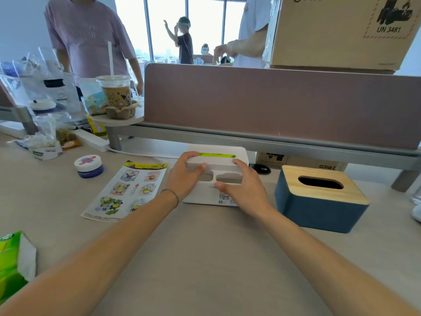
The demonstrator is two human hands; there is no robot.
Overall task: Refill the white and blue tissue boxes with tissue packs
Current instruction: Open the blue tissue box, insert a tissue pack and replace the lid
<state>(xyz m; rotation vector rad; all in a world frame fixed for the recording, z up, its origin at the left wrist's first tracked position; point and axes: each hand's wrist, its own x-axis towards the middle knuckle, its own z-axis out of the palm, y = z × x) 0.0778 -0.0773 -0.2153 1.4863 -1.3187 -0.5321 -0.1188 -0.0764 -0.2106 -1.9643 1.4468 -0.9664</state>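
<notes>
**Gripping the white tissue box with both hands**

Holding the white tissue box (216, 176) from either side, I have my left hand (185, 173) curled over its left end, thumb across the top and fingers wrapped down the side. My right hand (242, 185) closes on the right end, thumb along the front face and fingers over the top edge. Both hands are partly closed around the box, which sits on the desk (205, 258) near its far edge, just under the divider panel (273, 101). A green strip shows through the slot in the top of the box.

Just beside the white box, to its right, stands the blue tissue box (319, 201) with a wooden lid and an empty dark oval opening. To the left of my left hand lies a sticker sheet (127, 190), flat on the desk, and beyond it a small round jar (88, 166). At the near left corner of the desk, a green tissue pack (13, 263) is partly cut off by the frame. An iced drink (116, 92) sits on a raised shelf at the far left.
</notes>
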